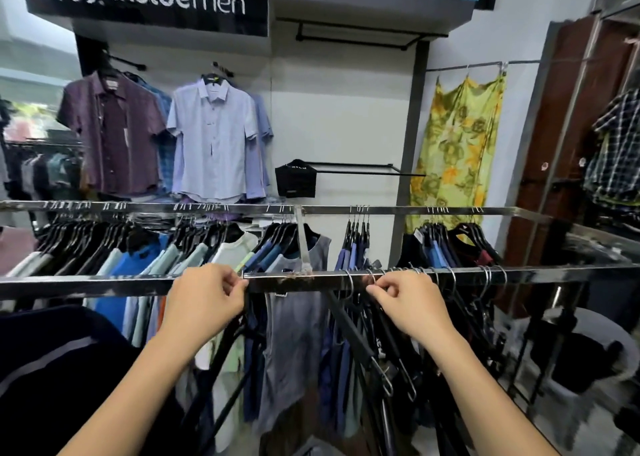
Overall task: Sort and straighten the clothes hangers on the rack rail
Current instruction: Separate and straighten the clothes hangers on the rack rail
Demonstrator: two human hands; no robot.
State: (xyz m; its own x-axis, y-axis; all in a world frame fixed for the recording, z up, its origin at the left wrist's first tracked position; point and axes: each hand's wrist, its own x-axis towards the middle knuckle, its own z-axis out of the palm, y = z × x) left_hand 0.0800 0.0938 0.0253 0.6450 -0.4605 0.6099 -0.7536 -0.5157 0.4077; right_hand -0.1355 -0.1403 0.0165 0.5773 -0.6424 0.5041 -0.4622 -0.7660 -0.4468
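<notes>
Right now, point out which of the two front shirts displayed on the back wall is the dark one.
The purple shirt, hanging at the left under the sign. The one to its right, the pale blue shirt, is much lighter. Both are short-sleeved and buttoned.

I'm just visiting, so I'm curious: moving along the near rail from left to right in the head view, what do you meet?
Left hand pinching a hook → rusty rail joint → right hand at the hooks → cluster of wire hooks.

Black hangers (349, 320) on a silver rail (104, 284); purple shirt (116, 133), pale blue shirt (213, 137), yellow-green floral dress (457, 144).
</notes>
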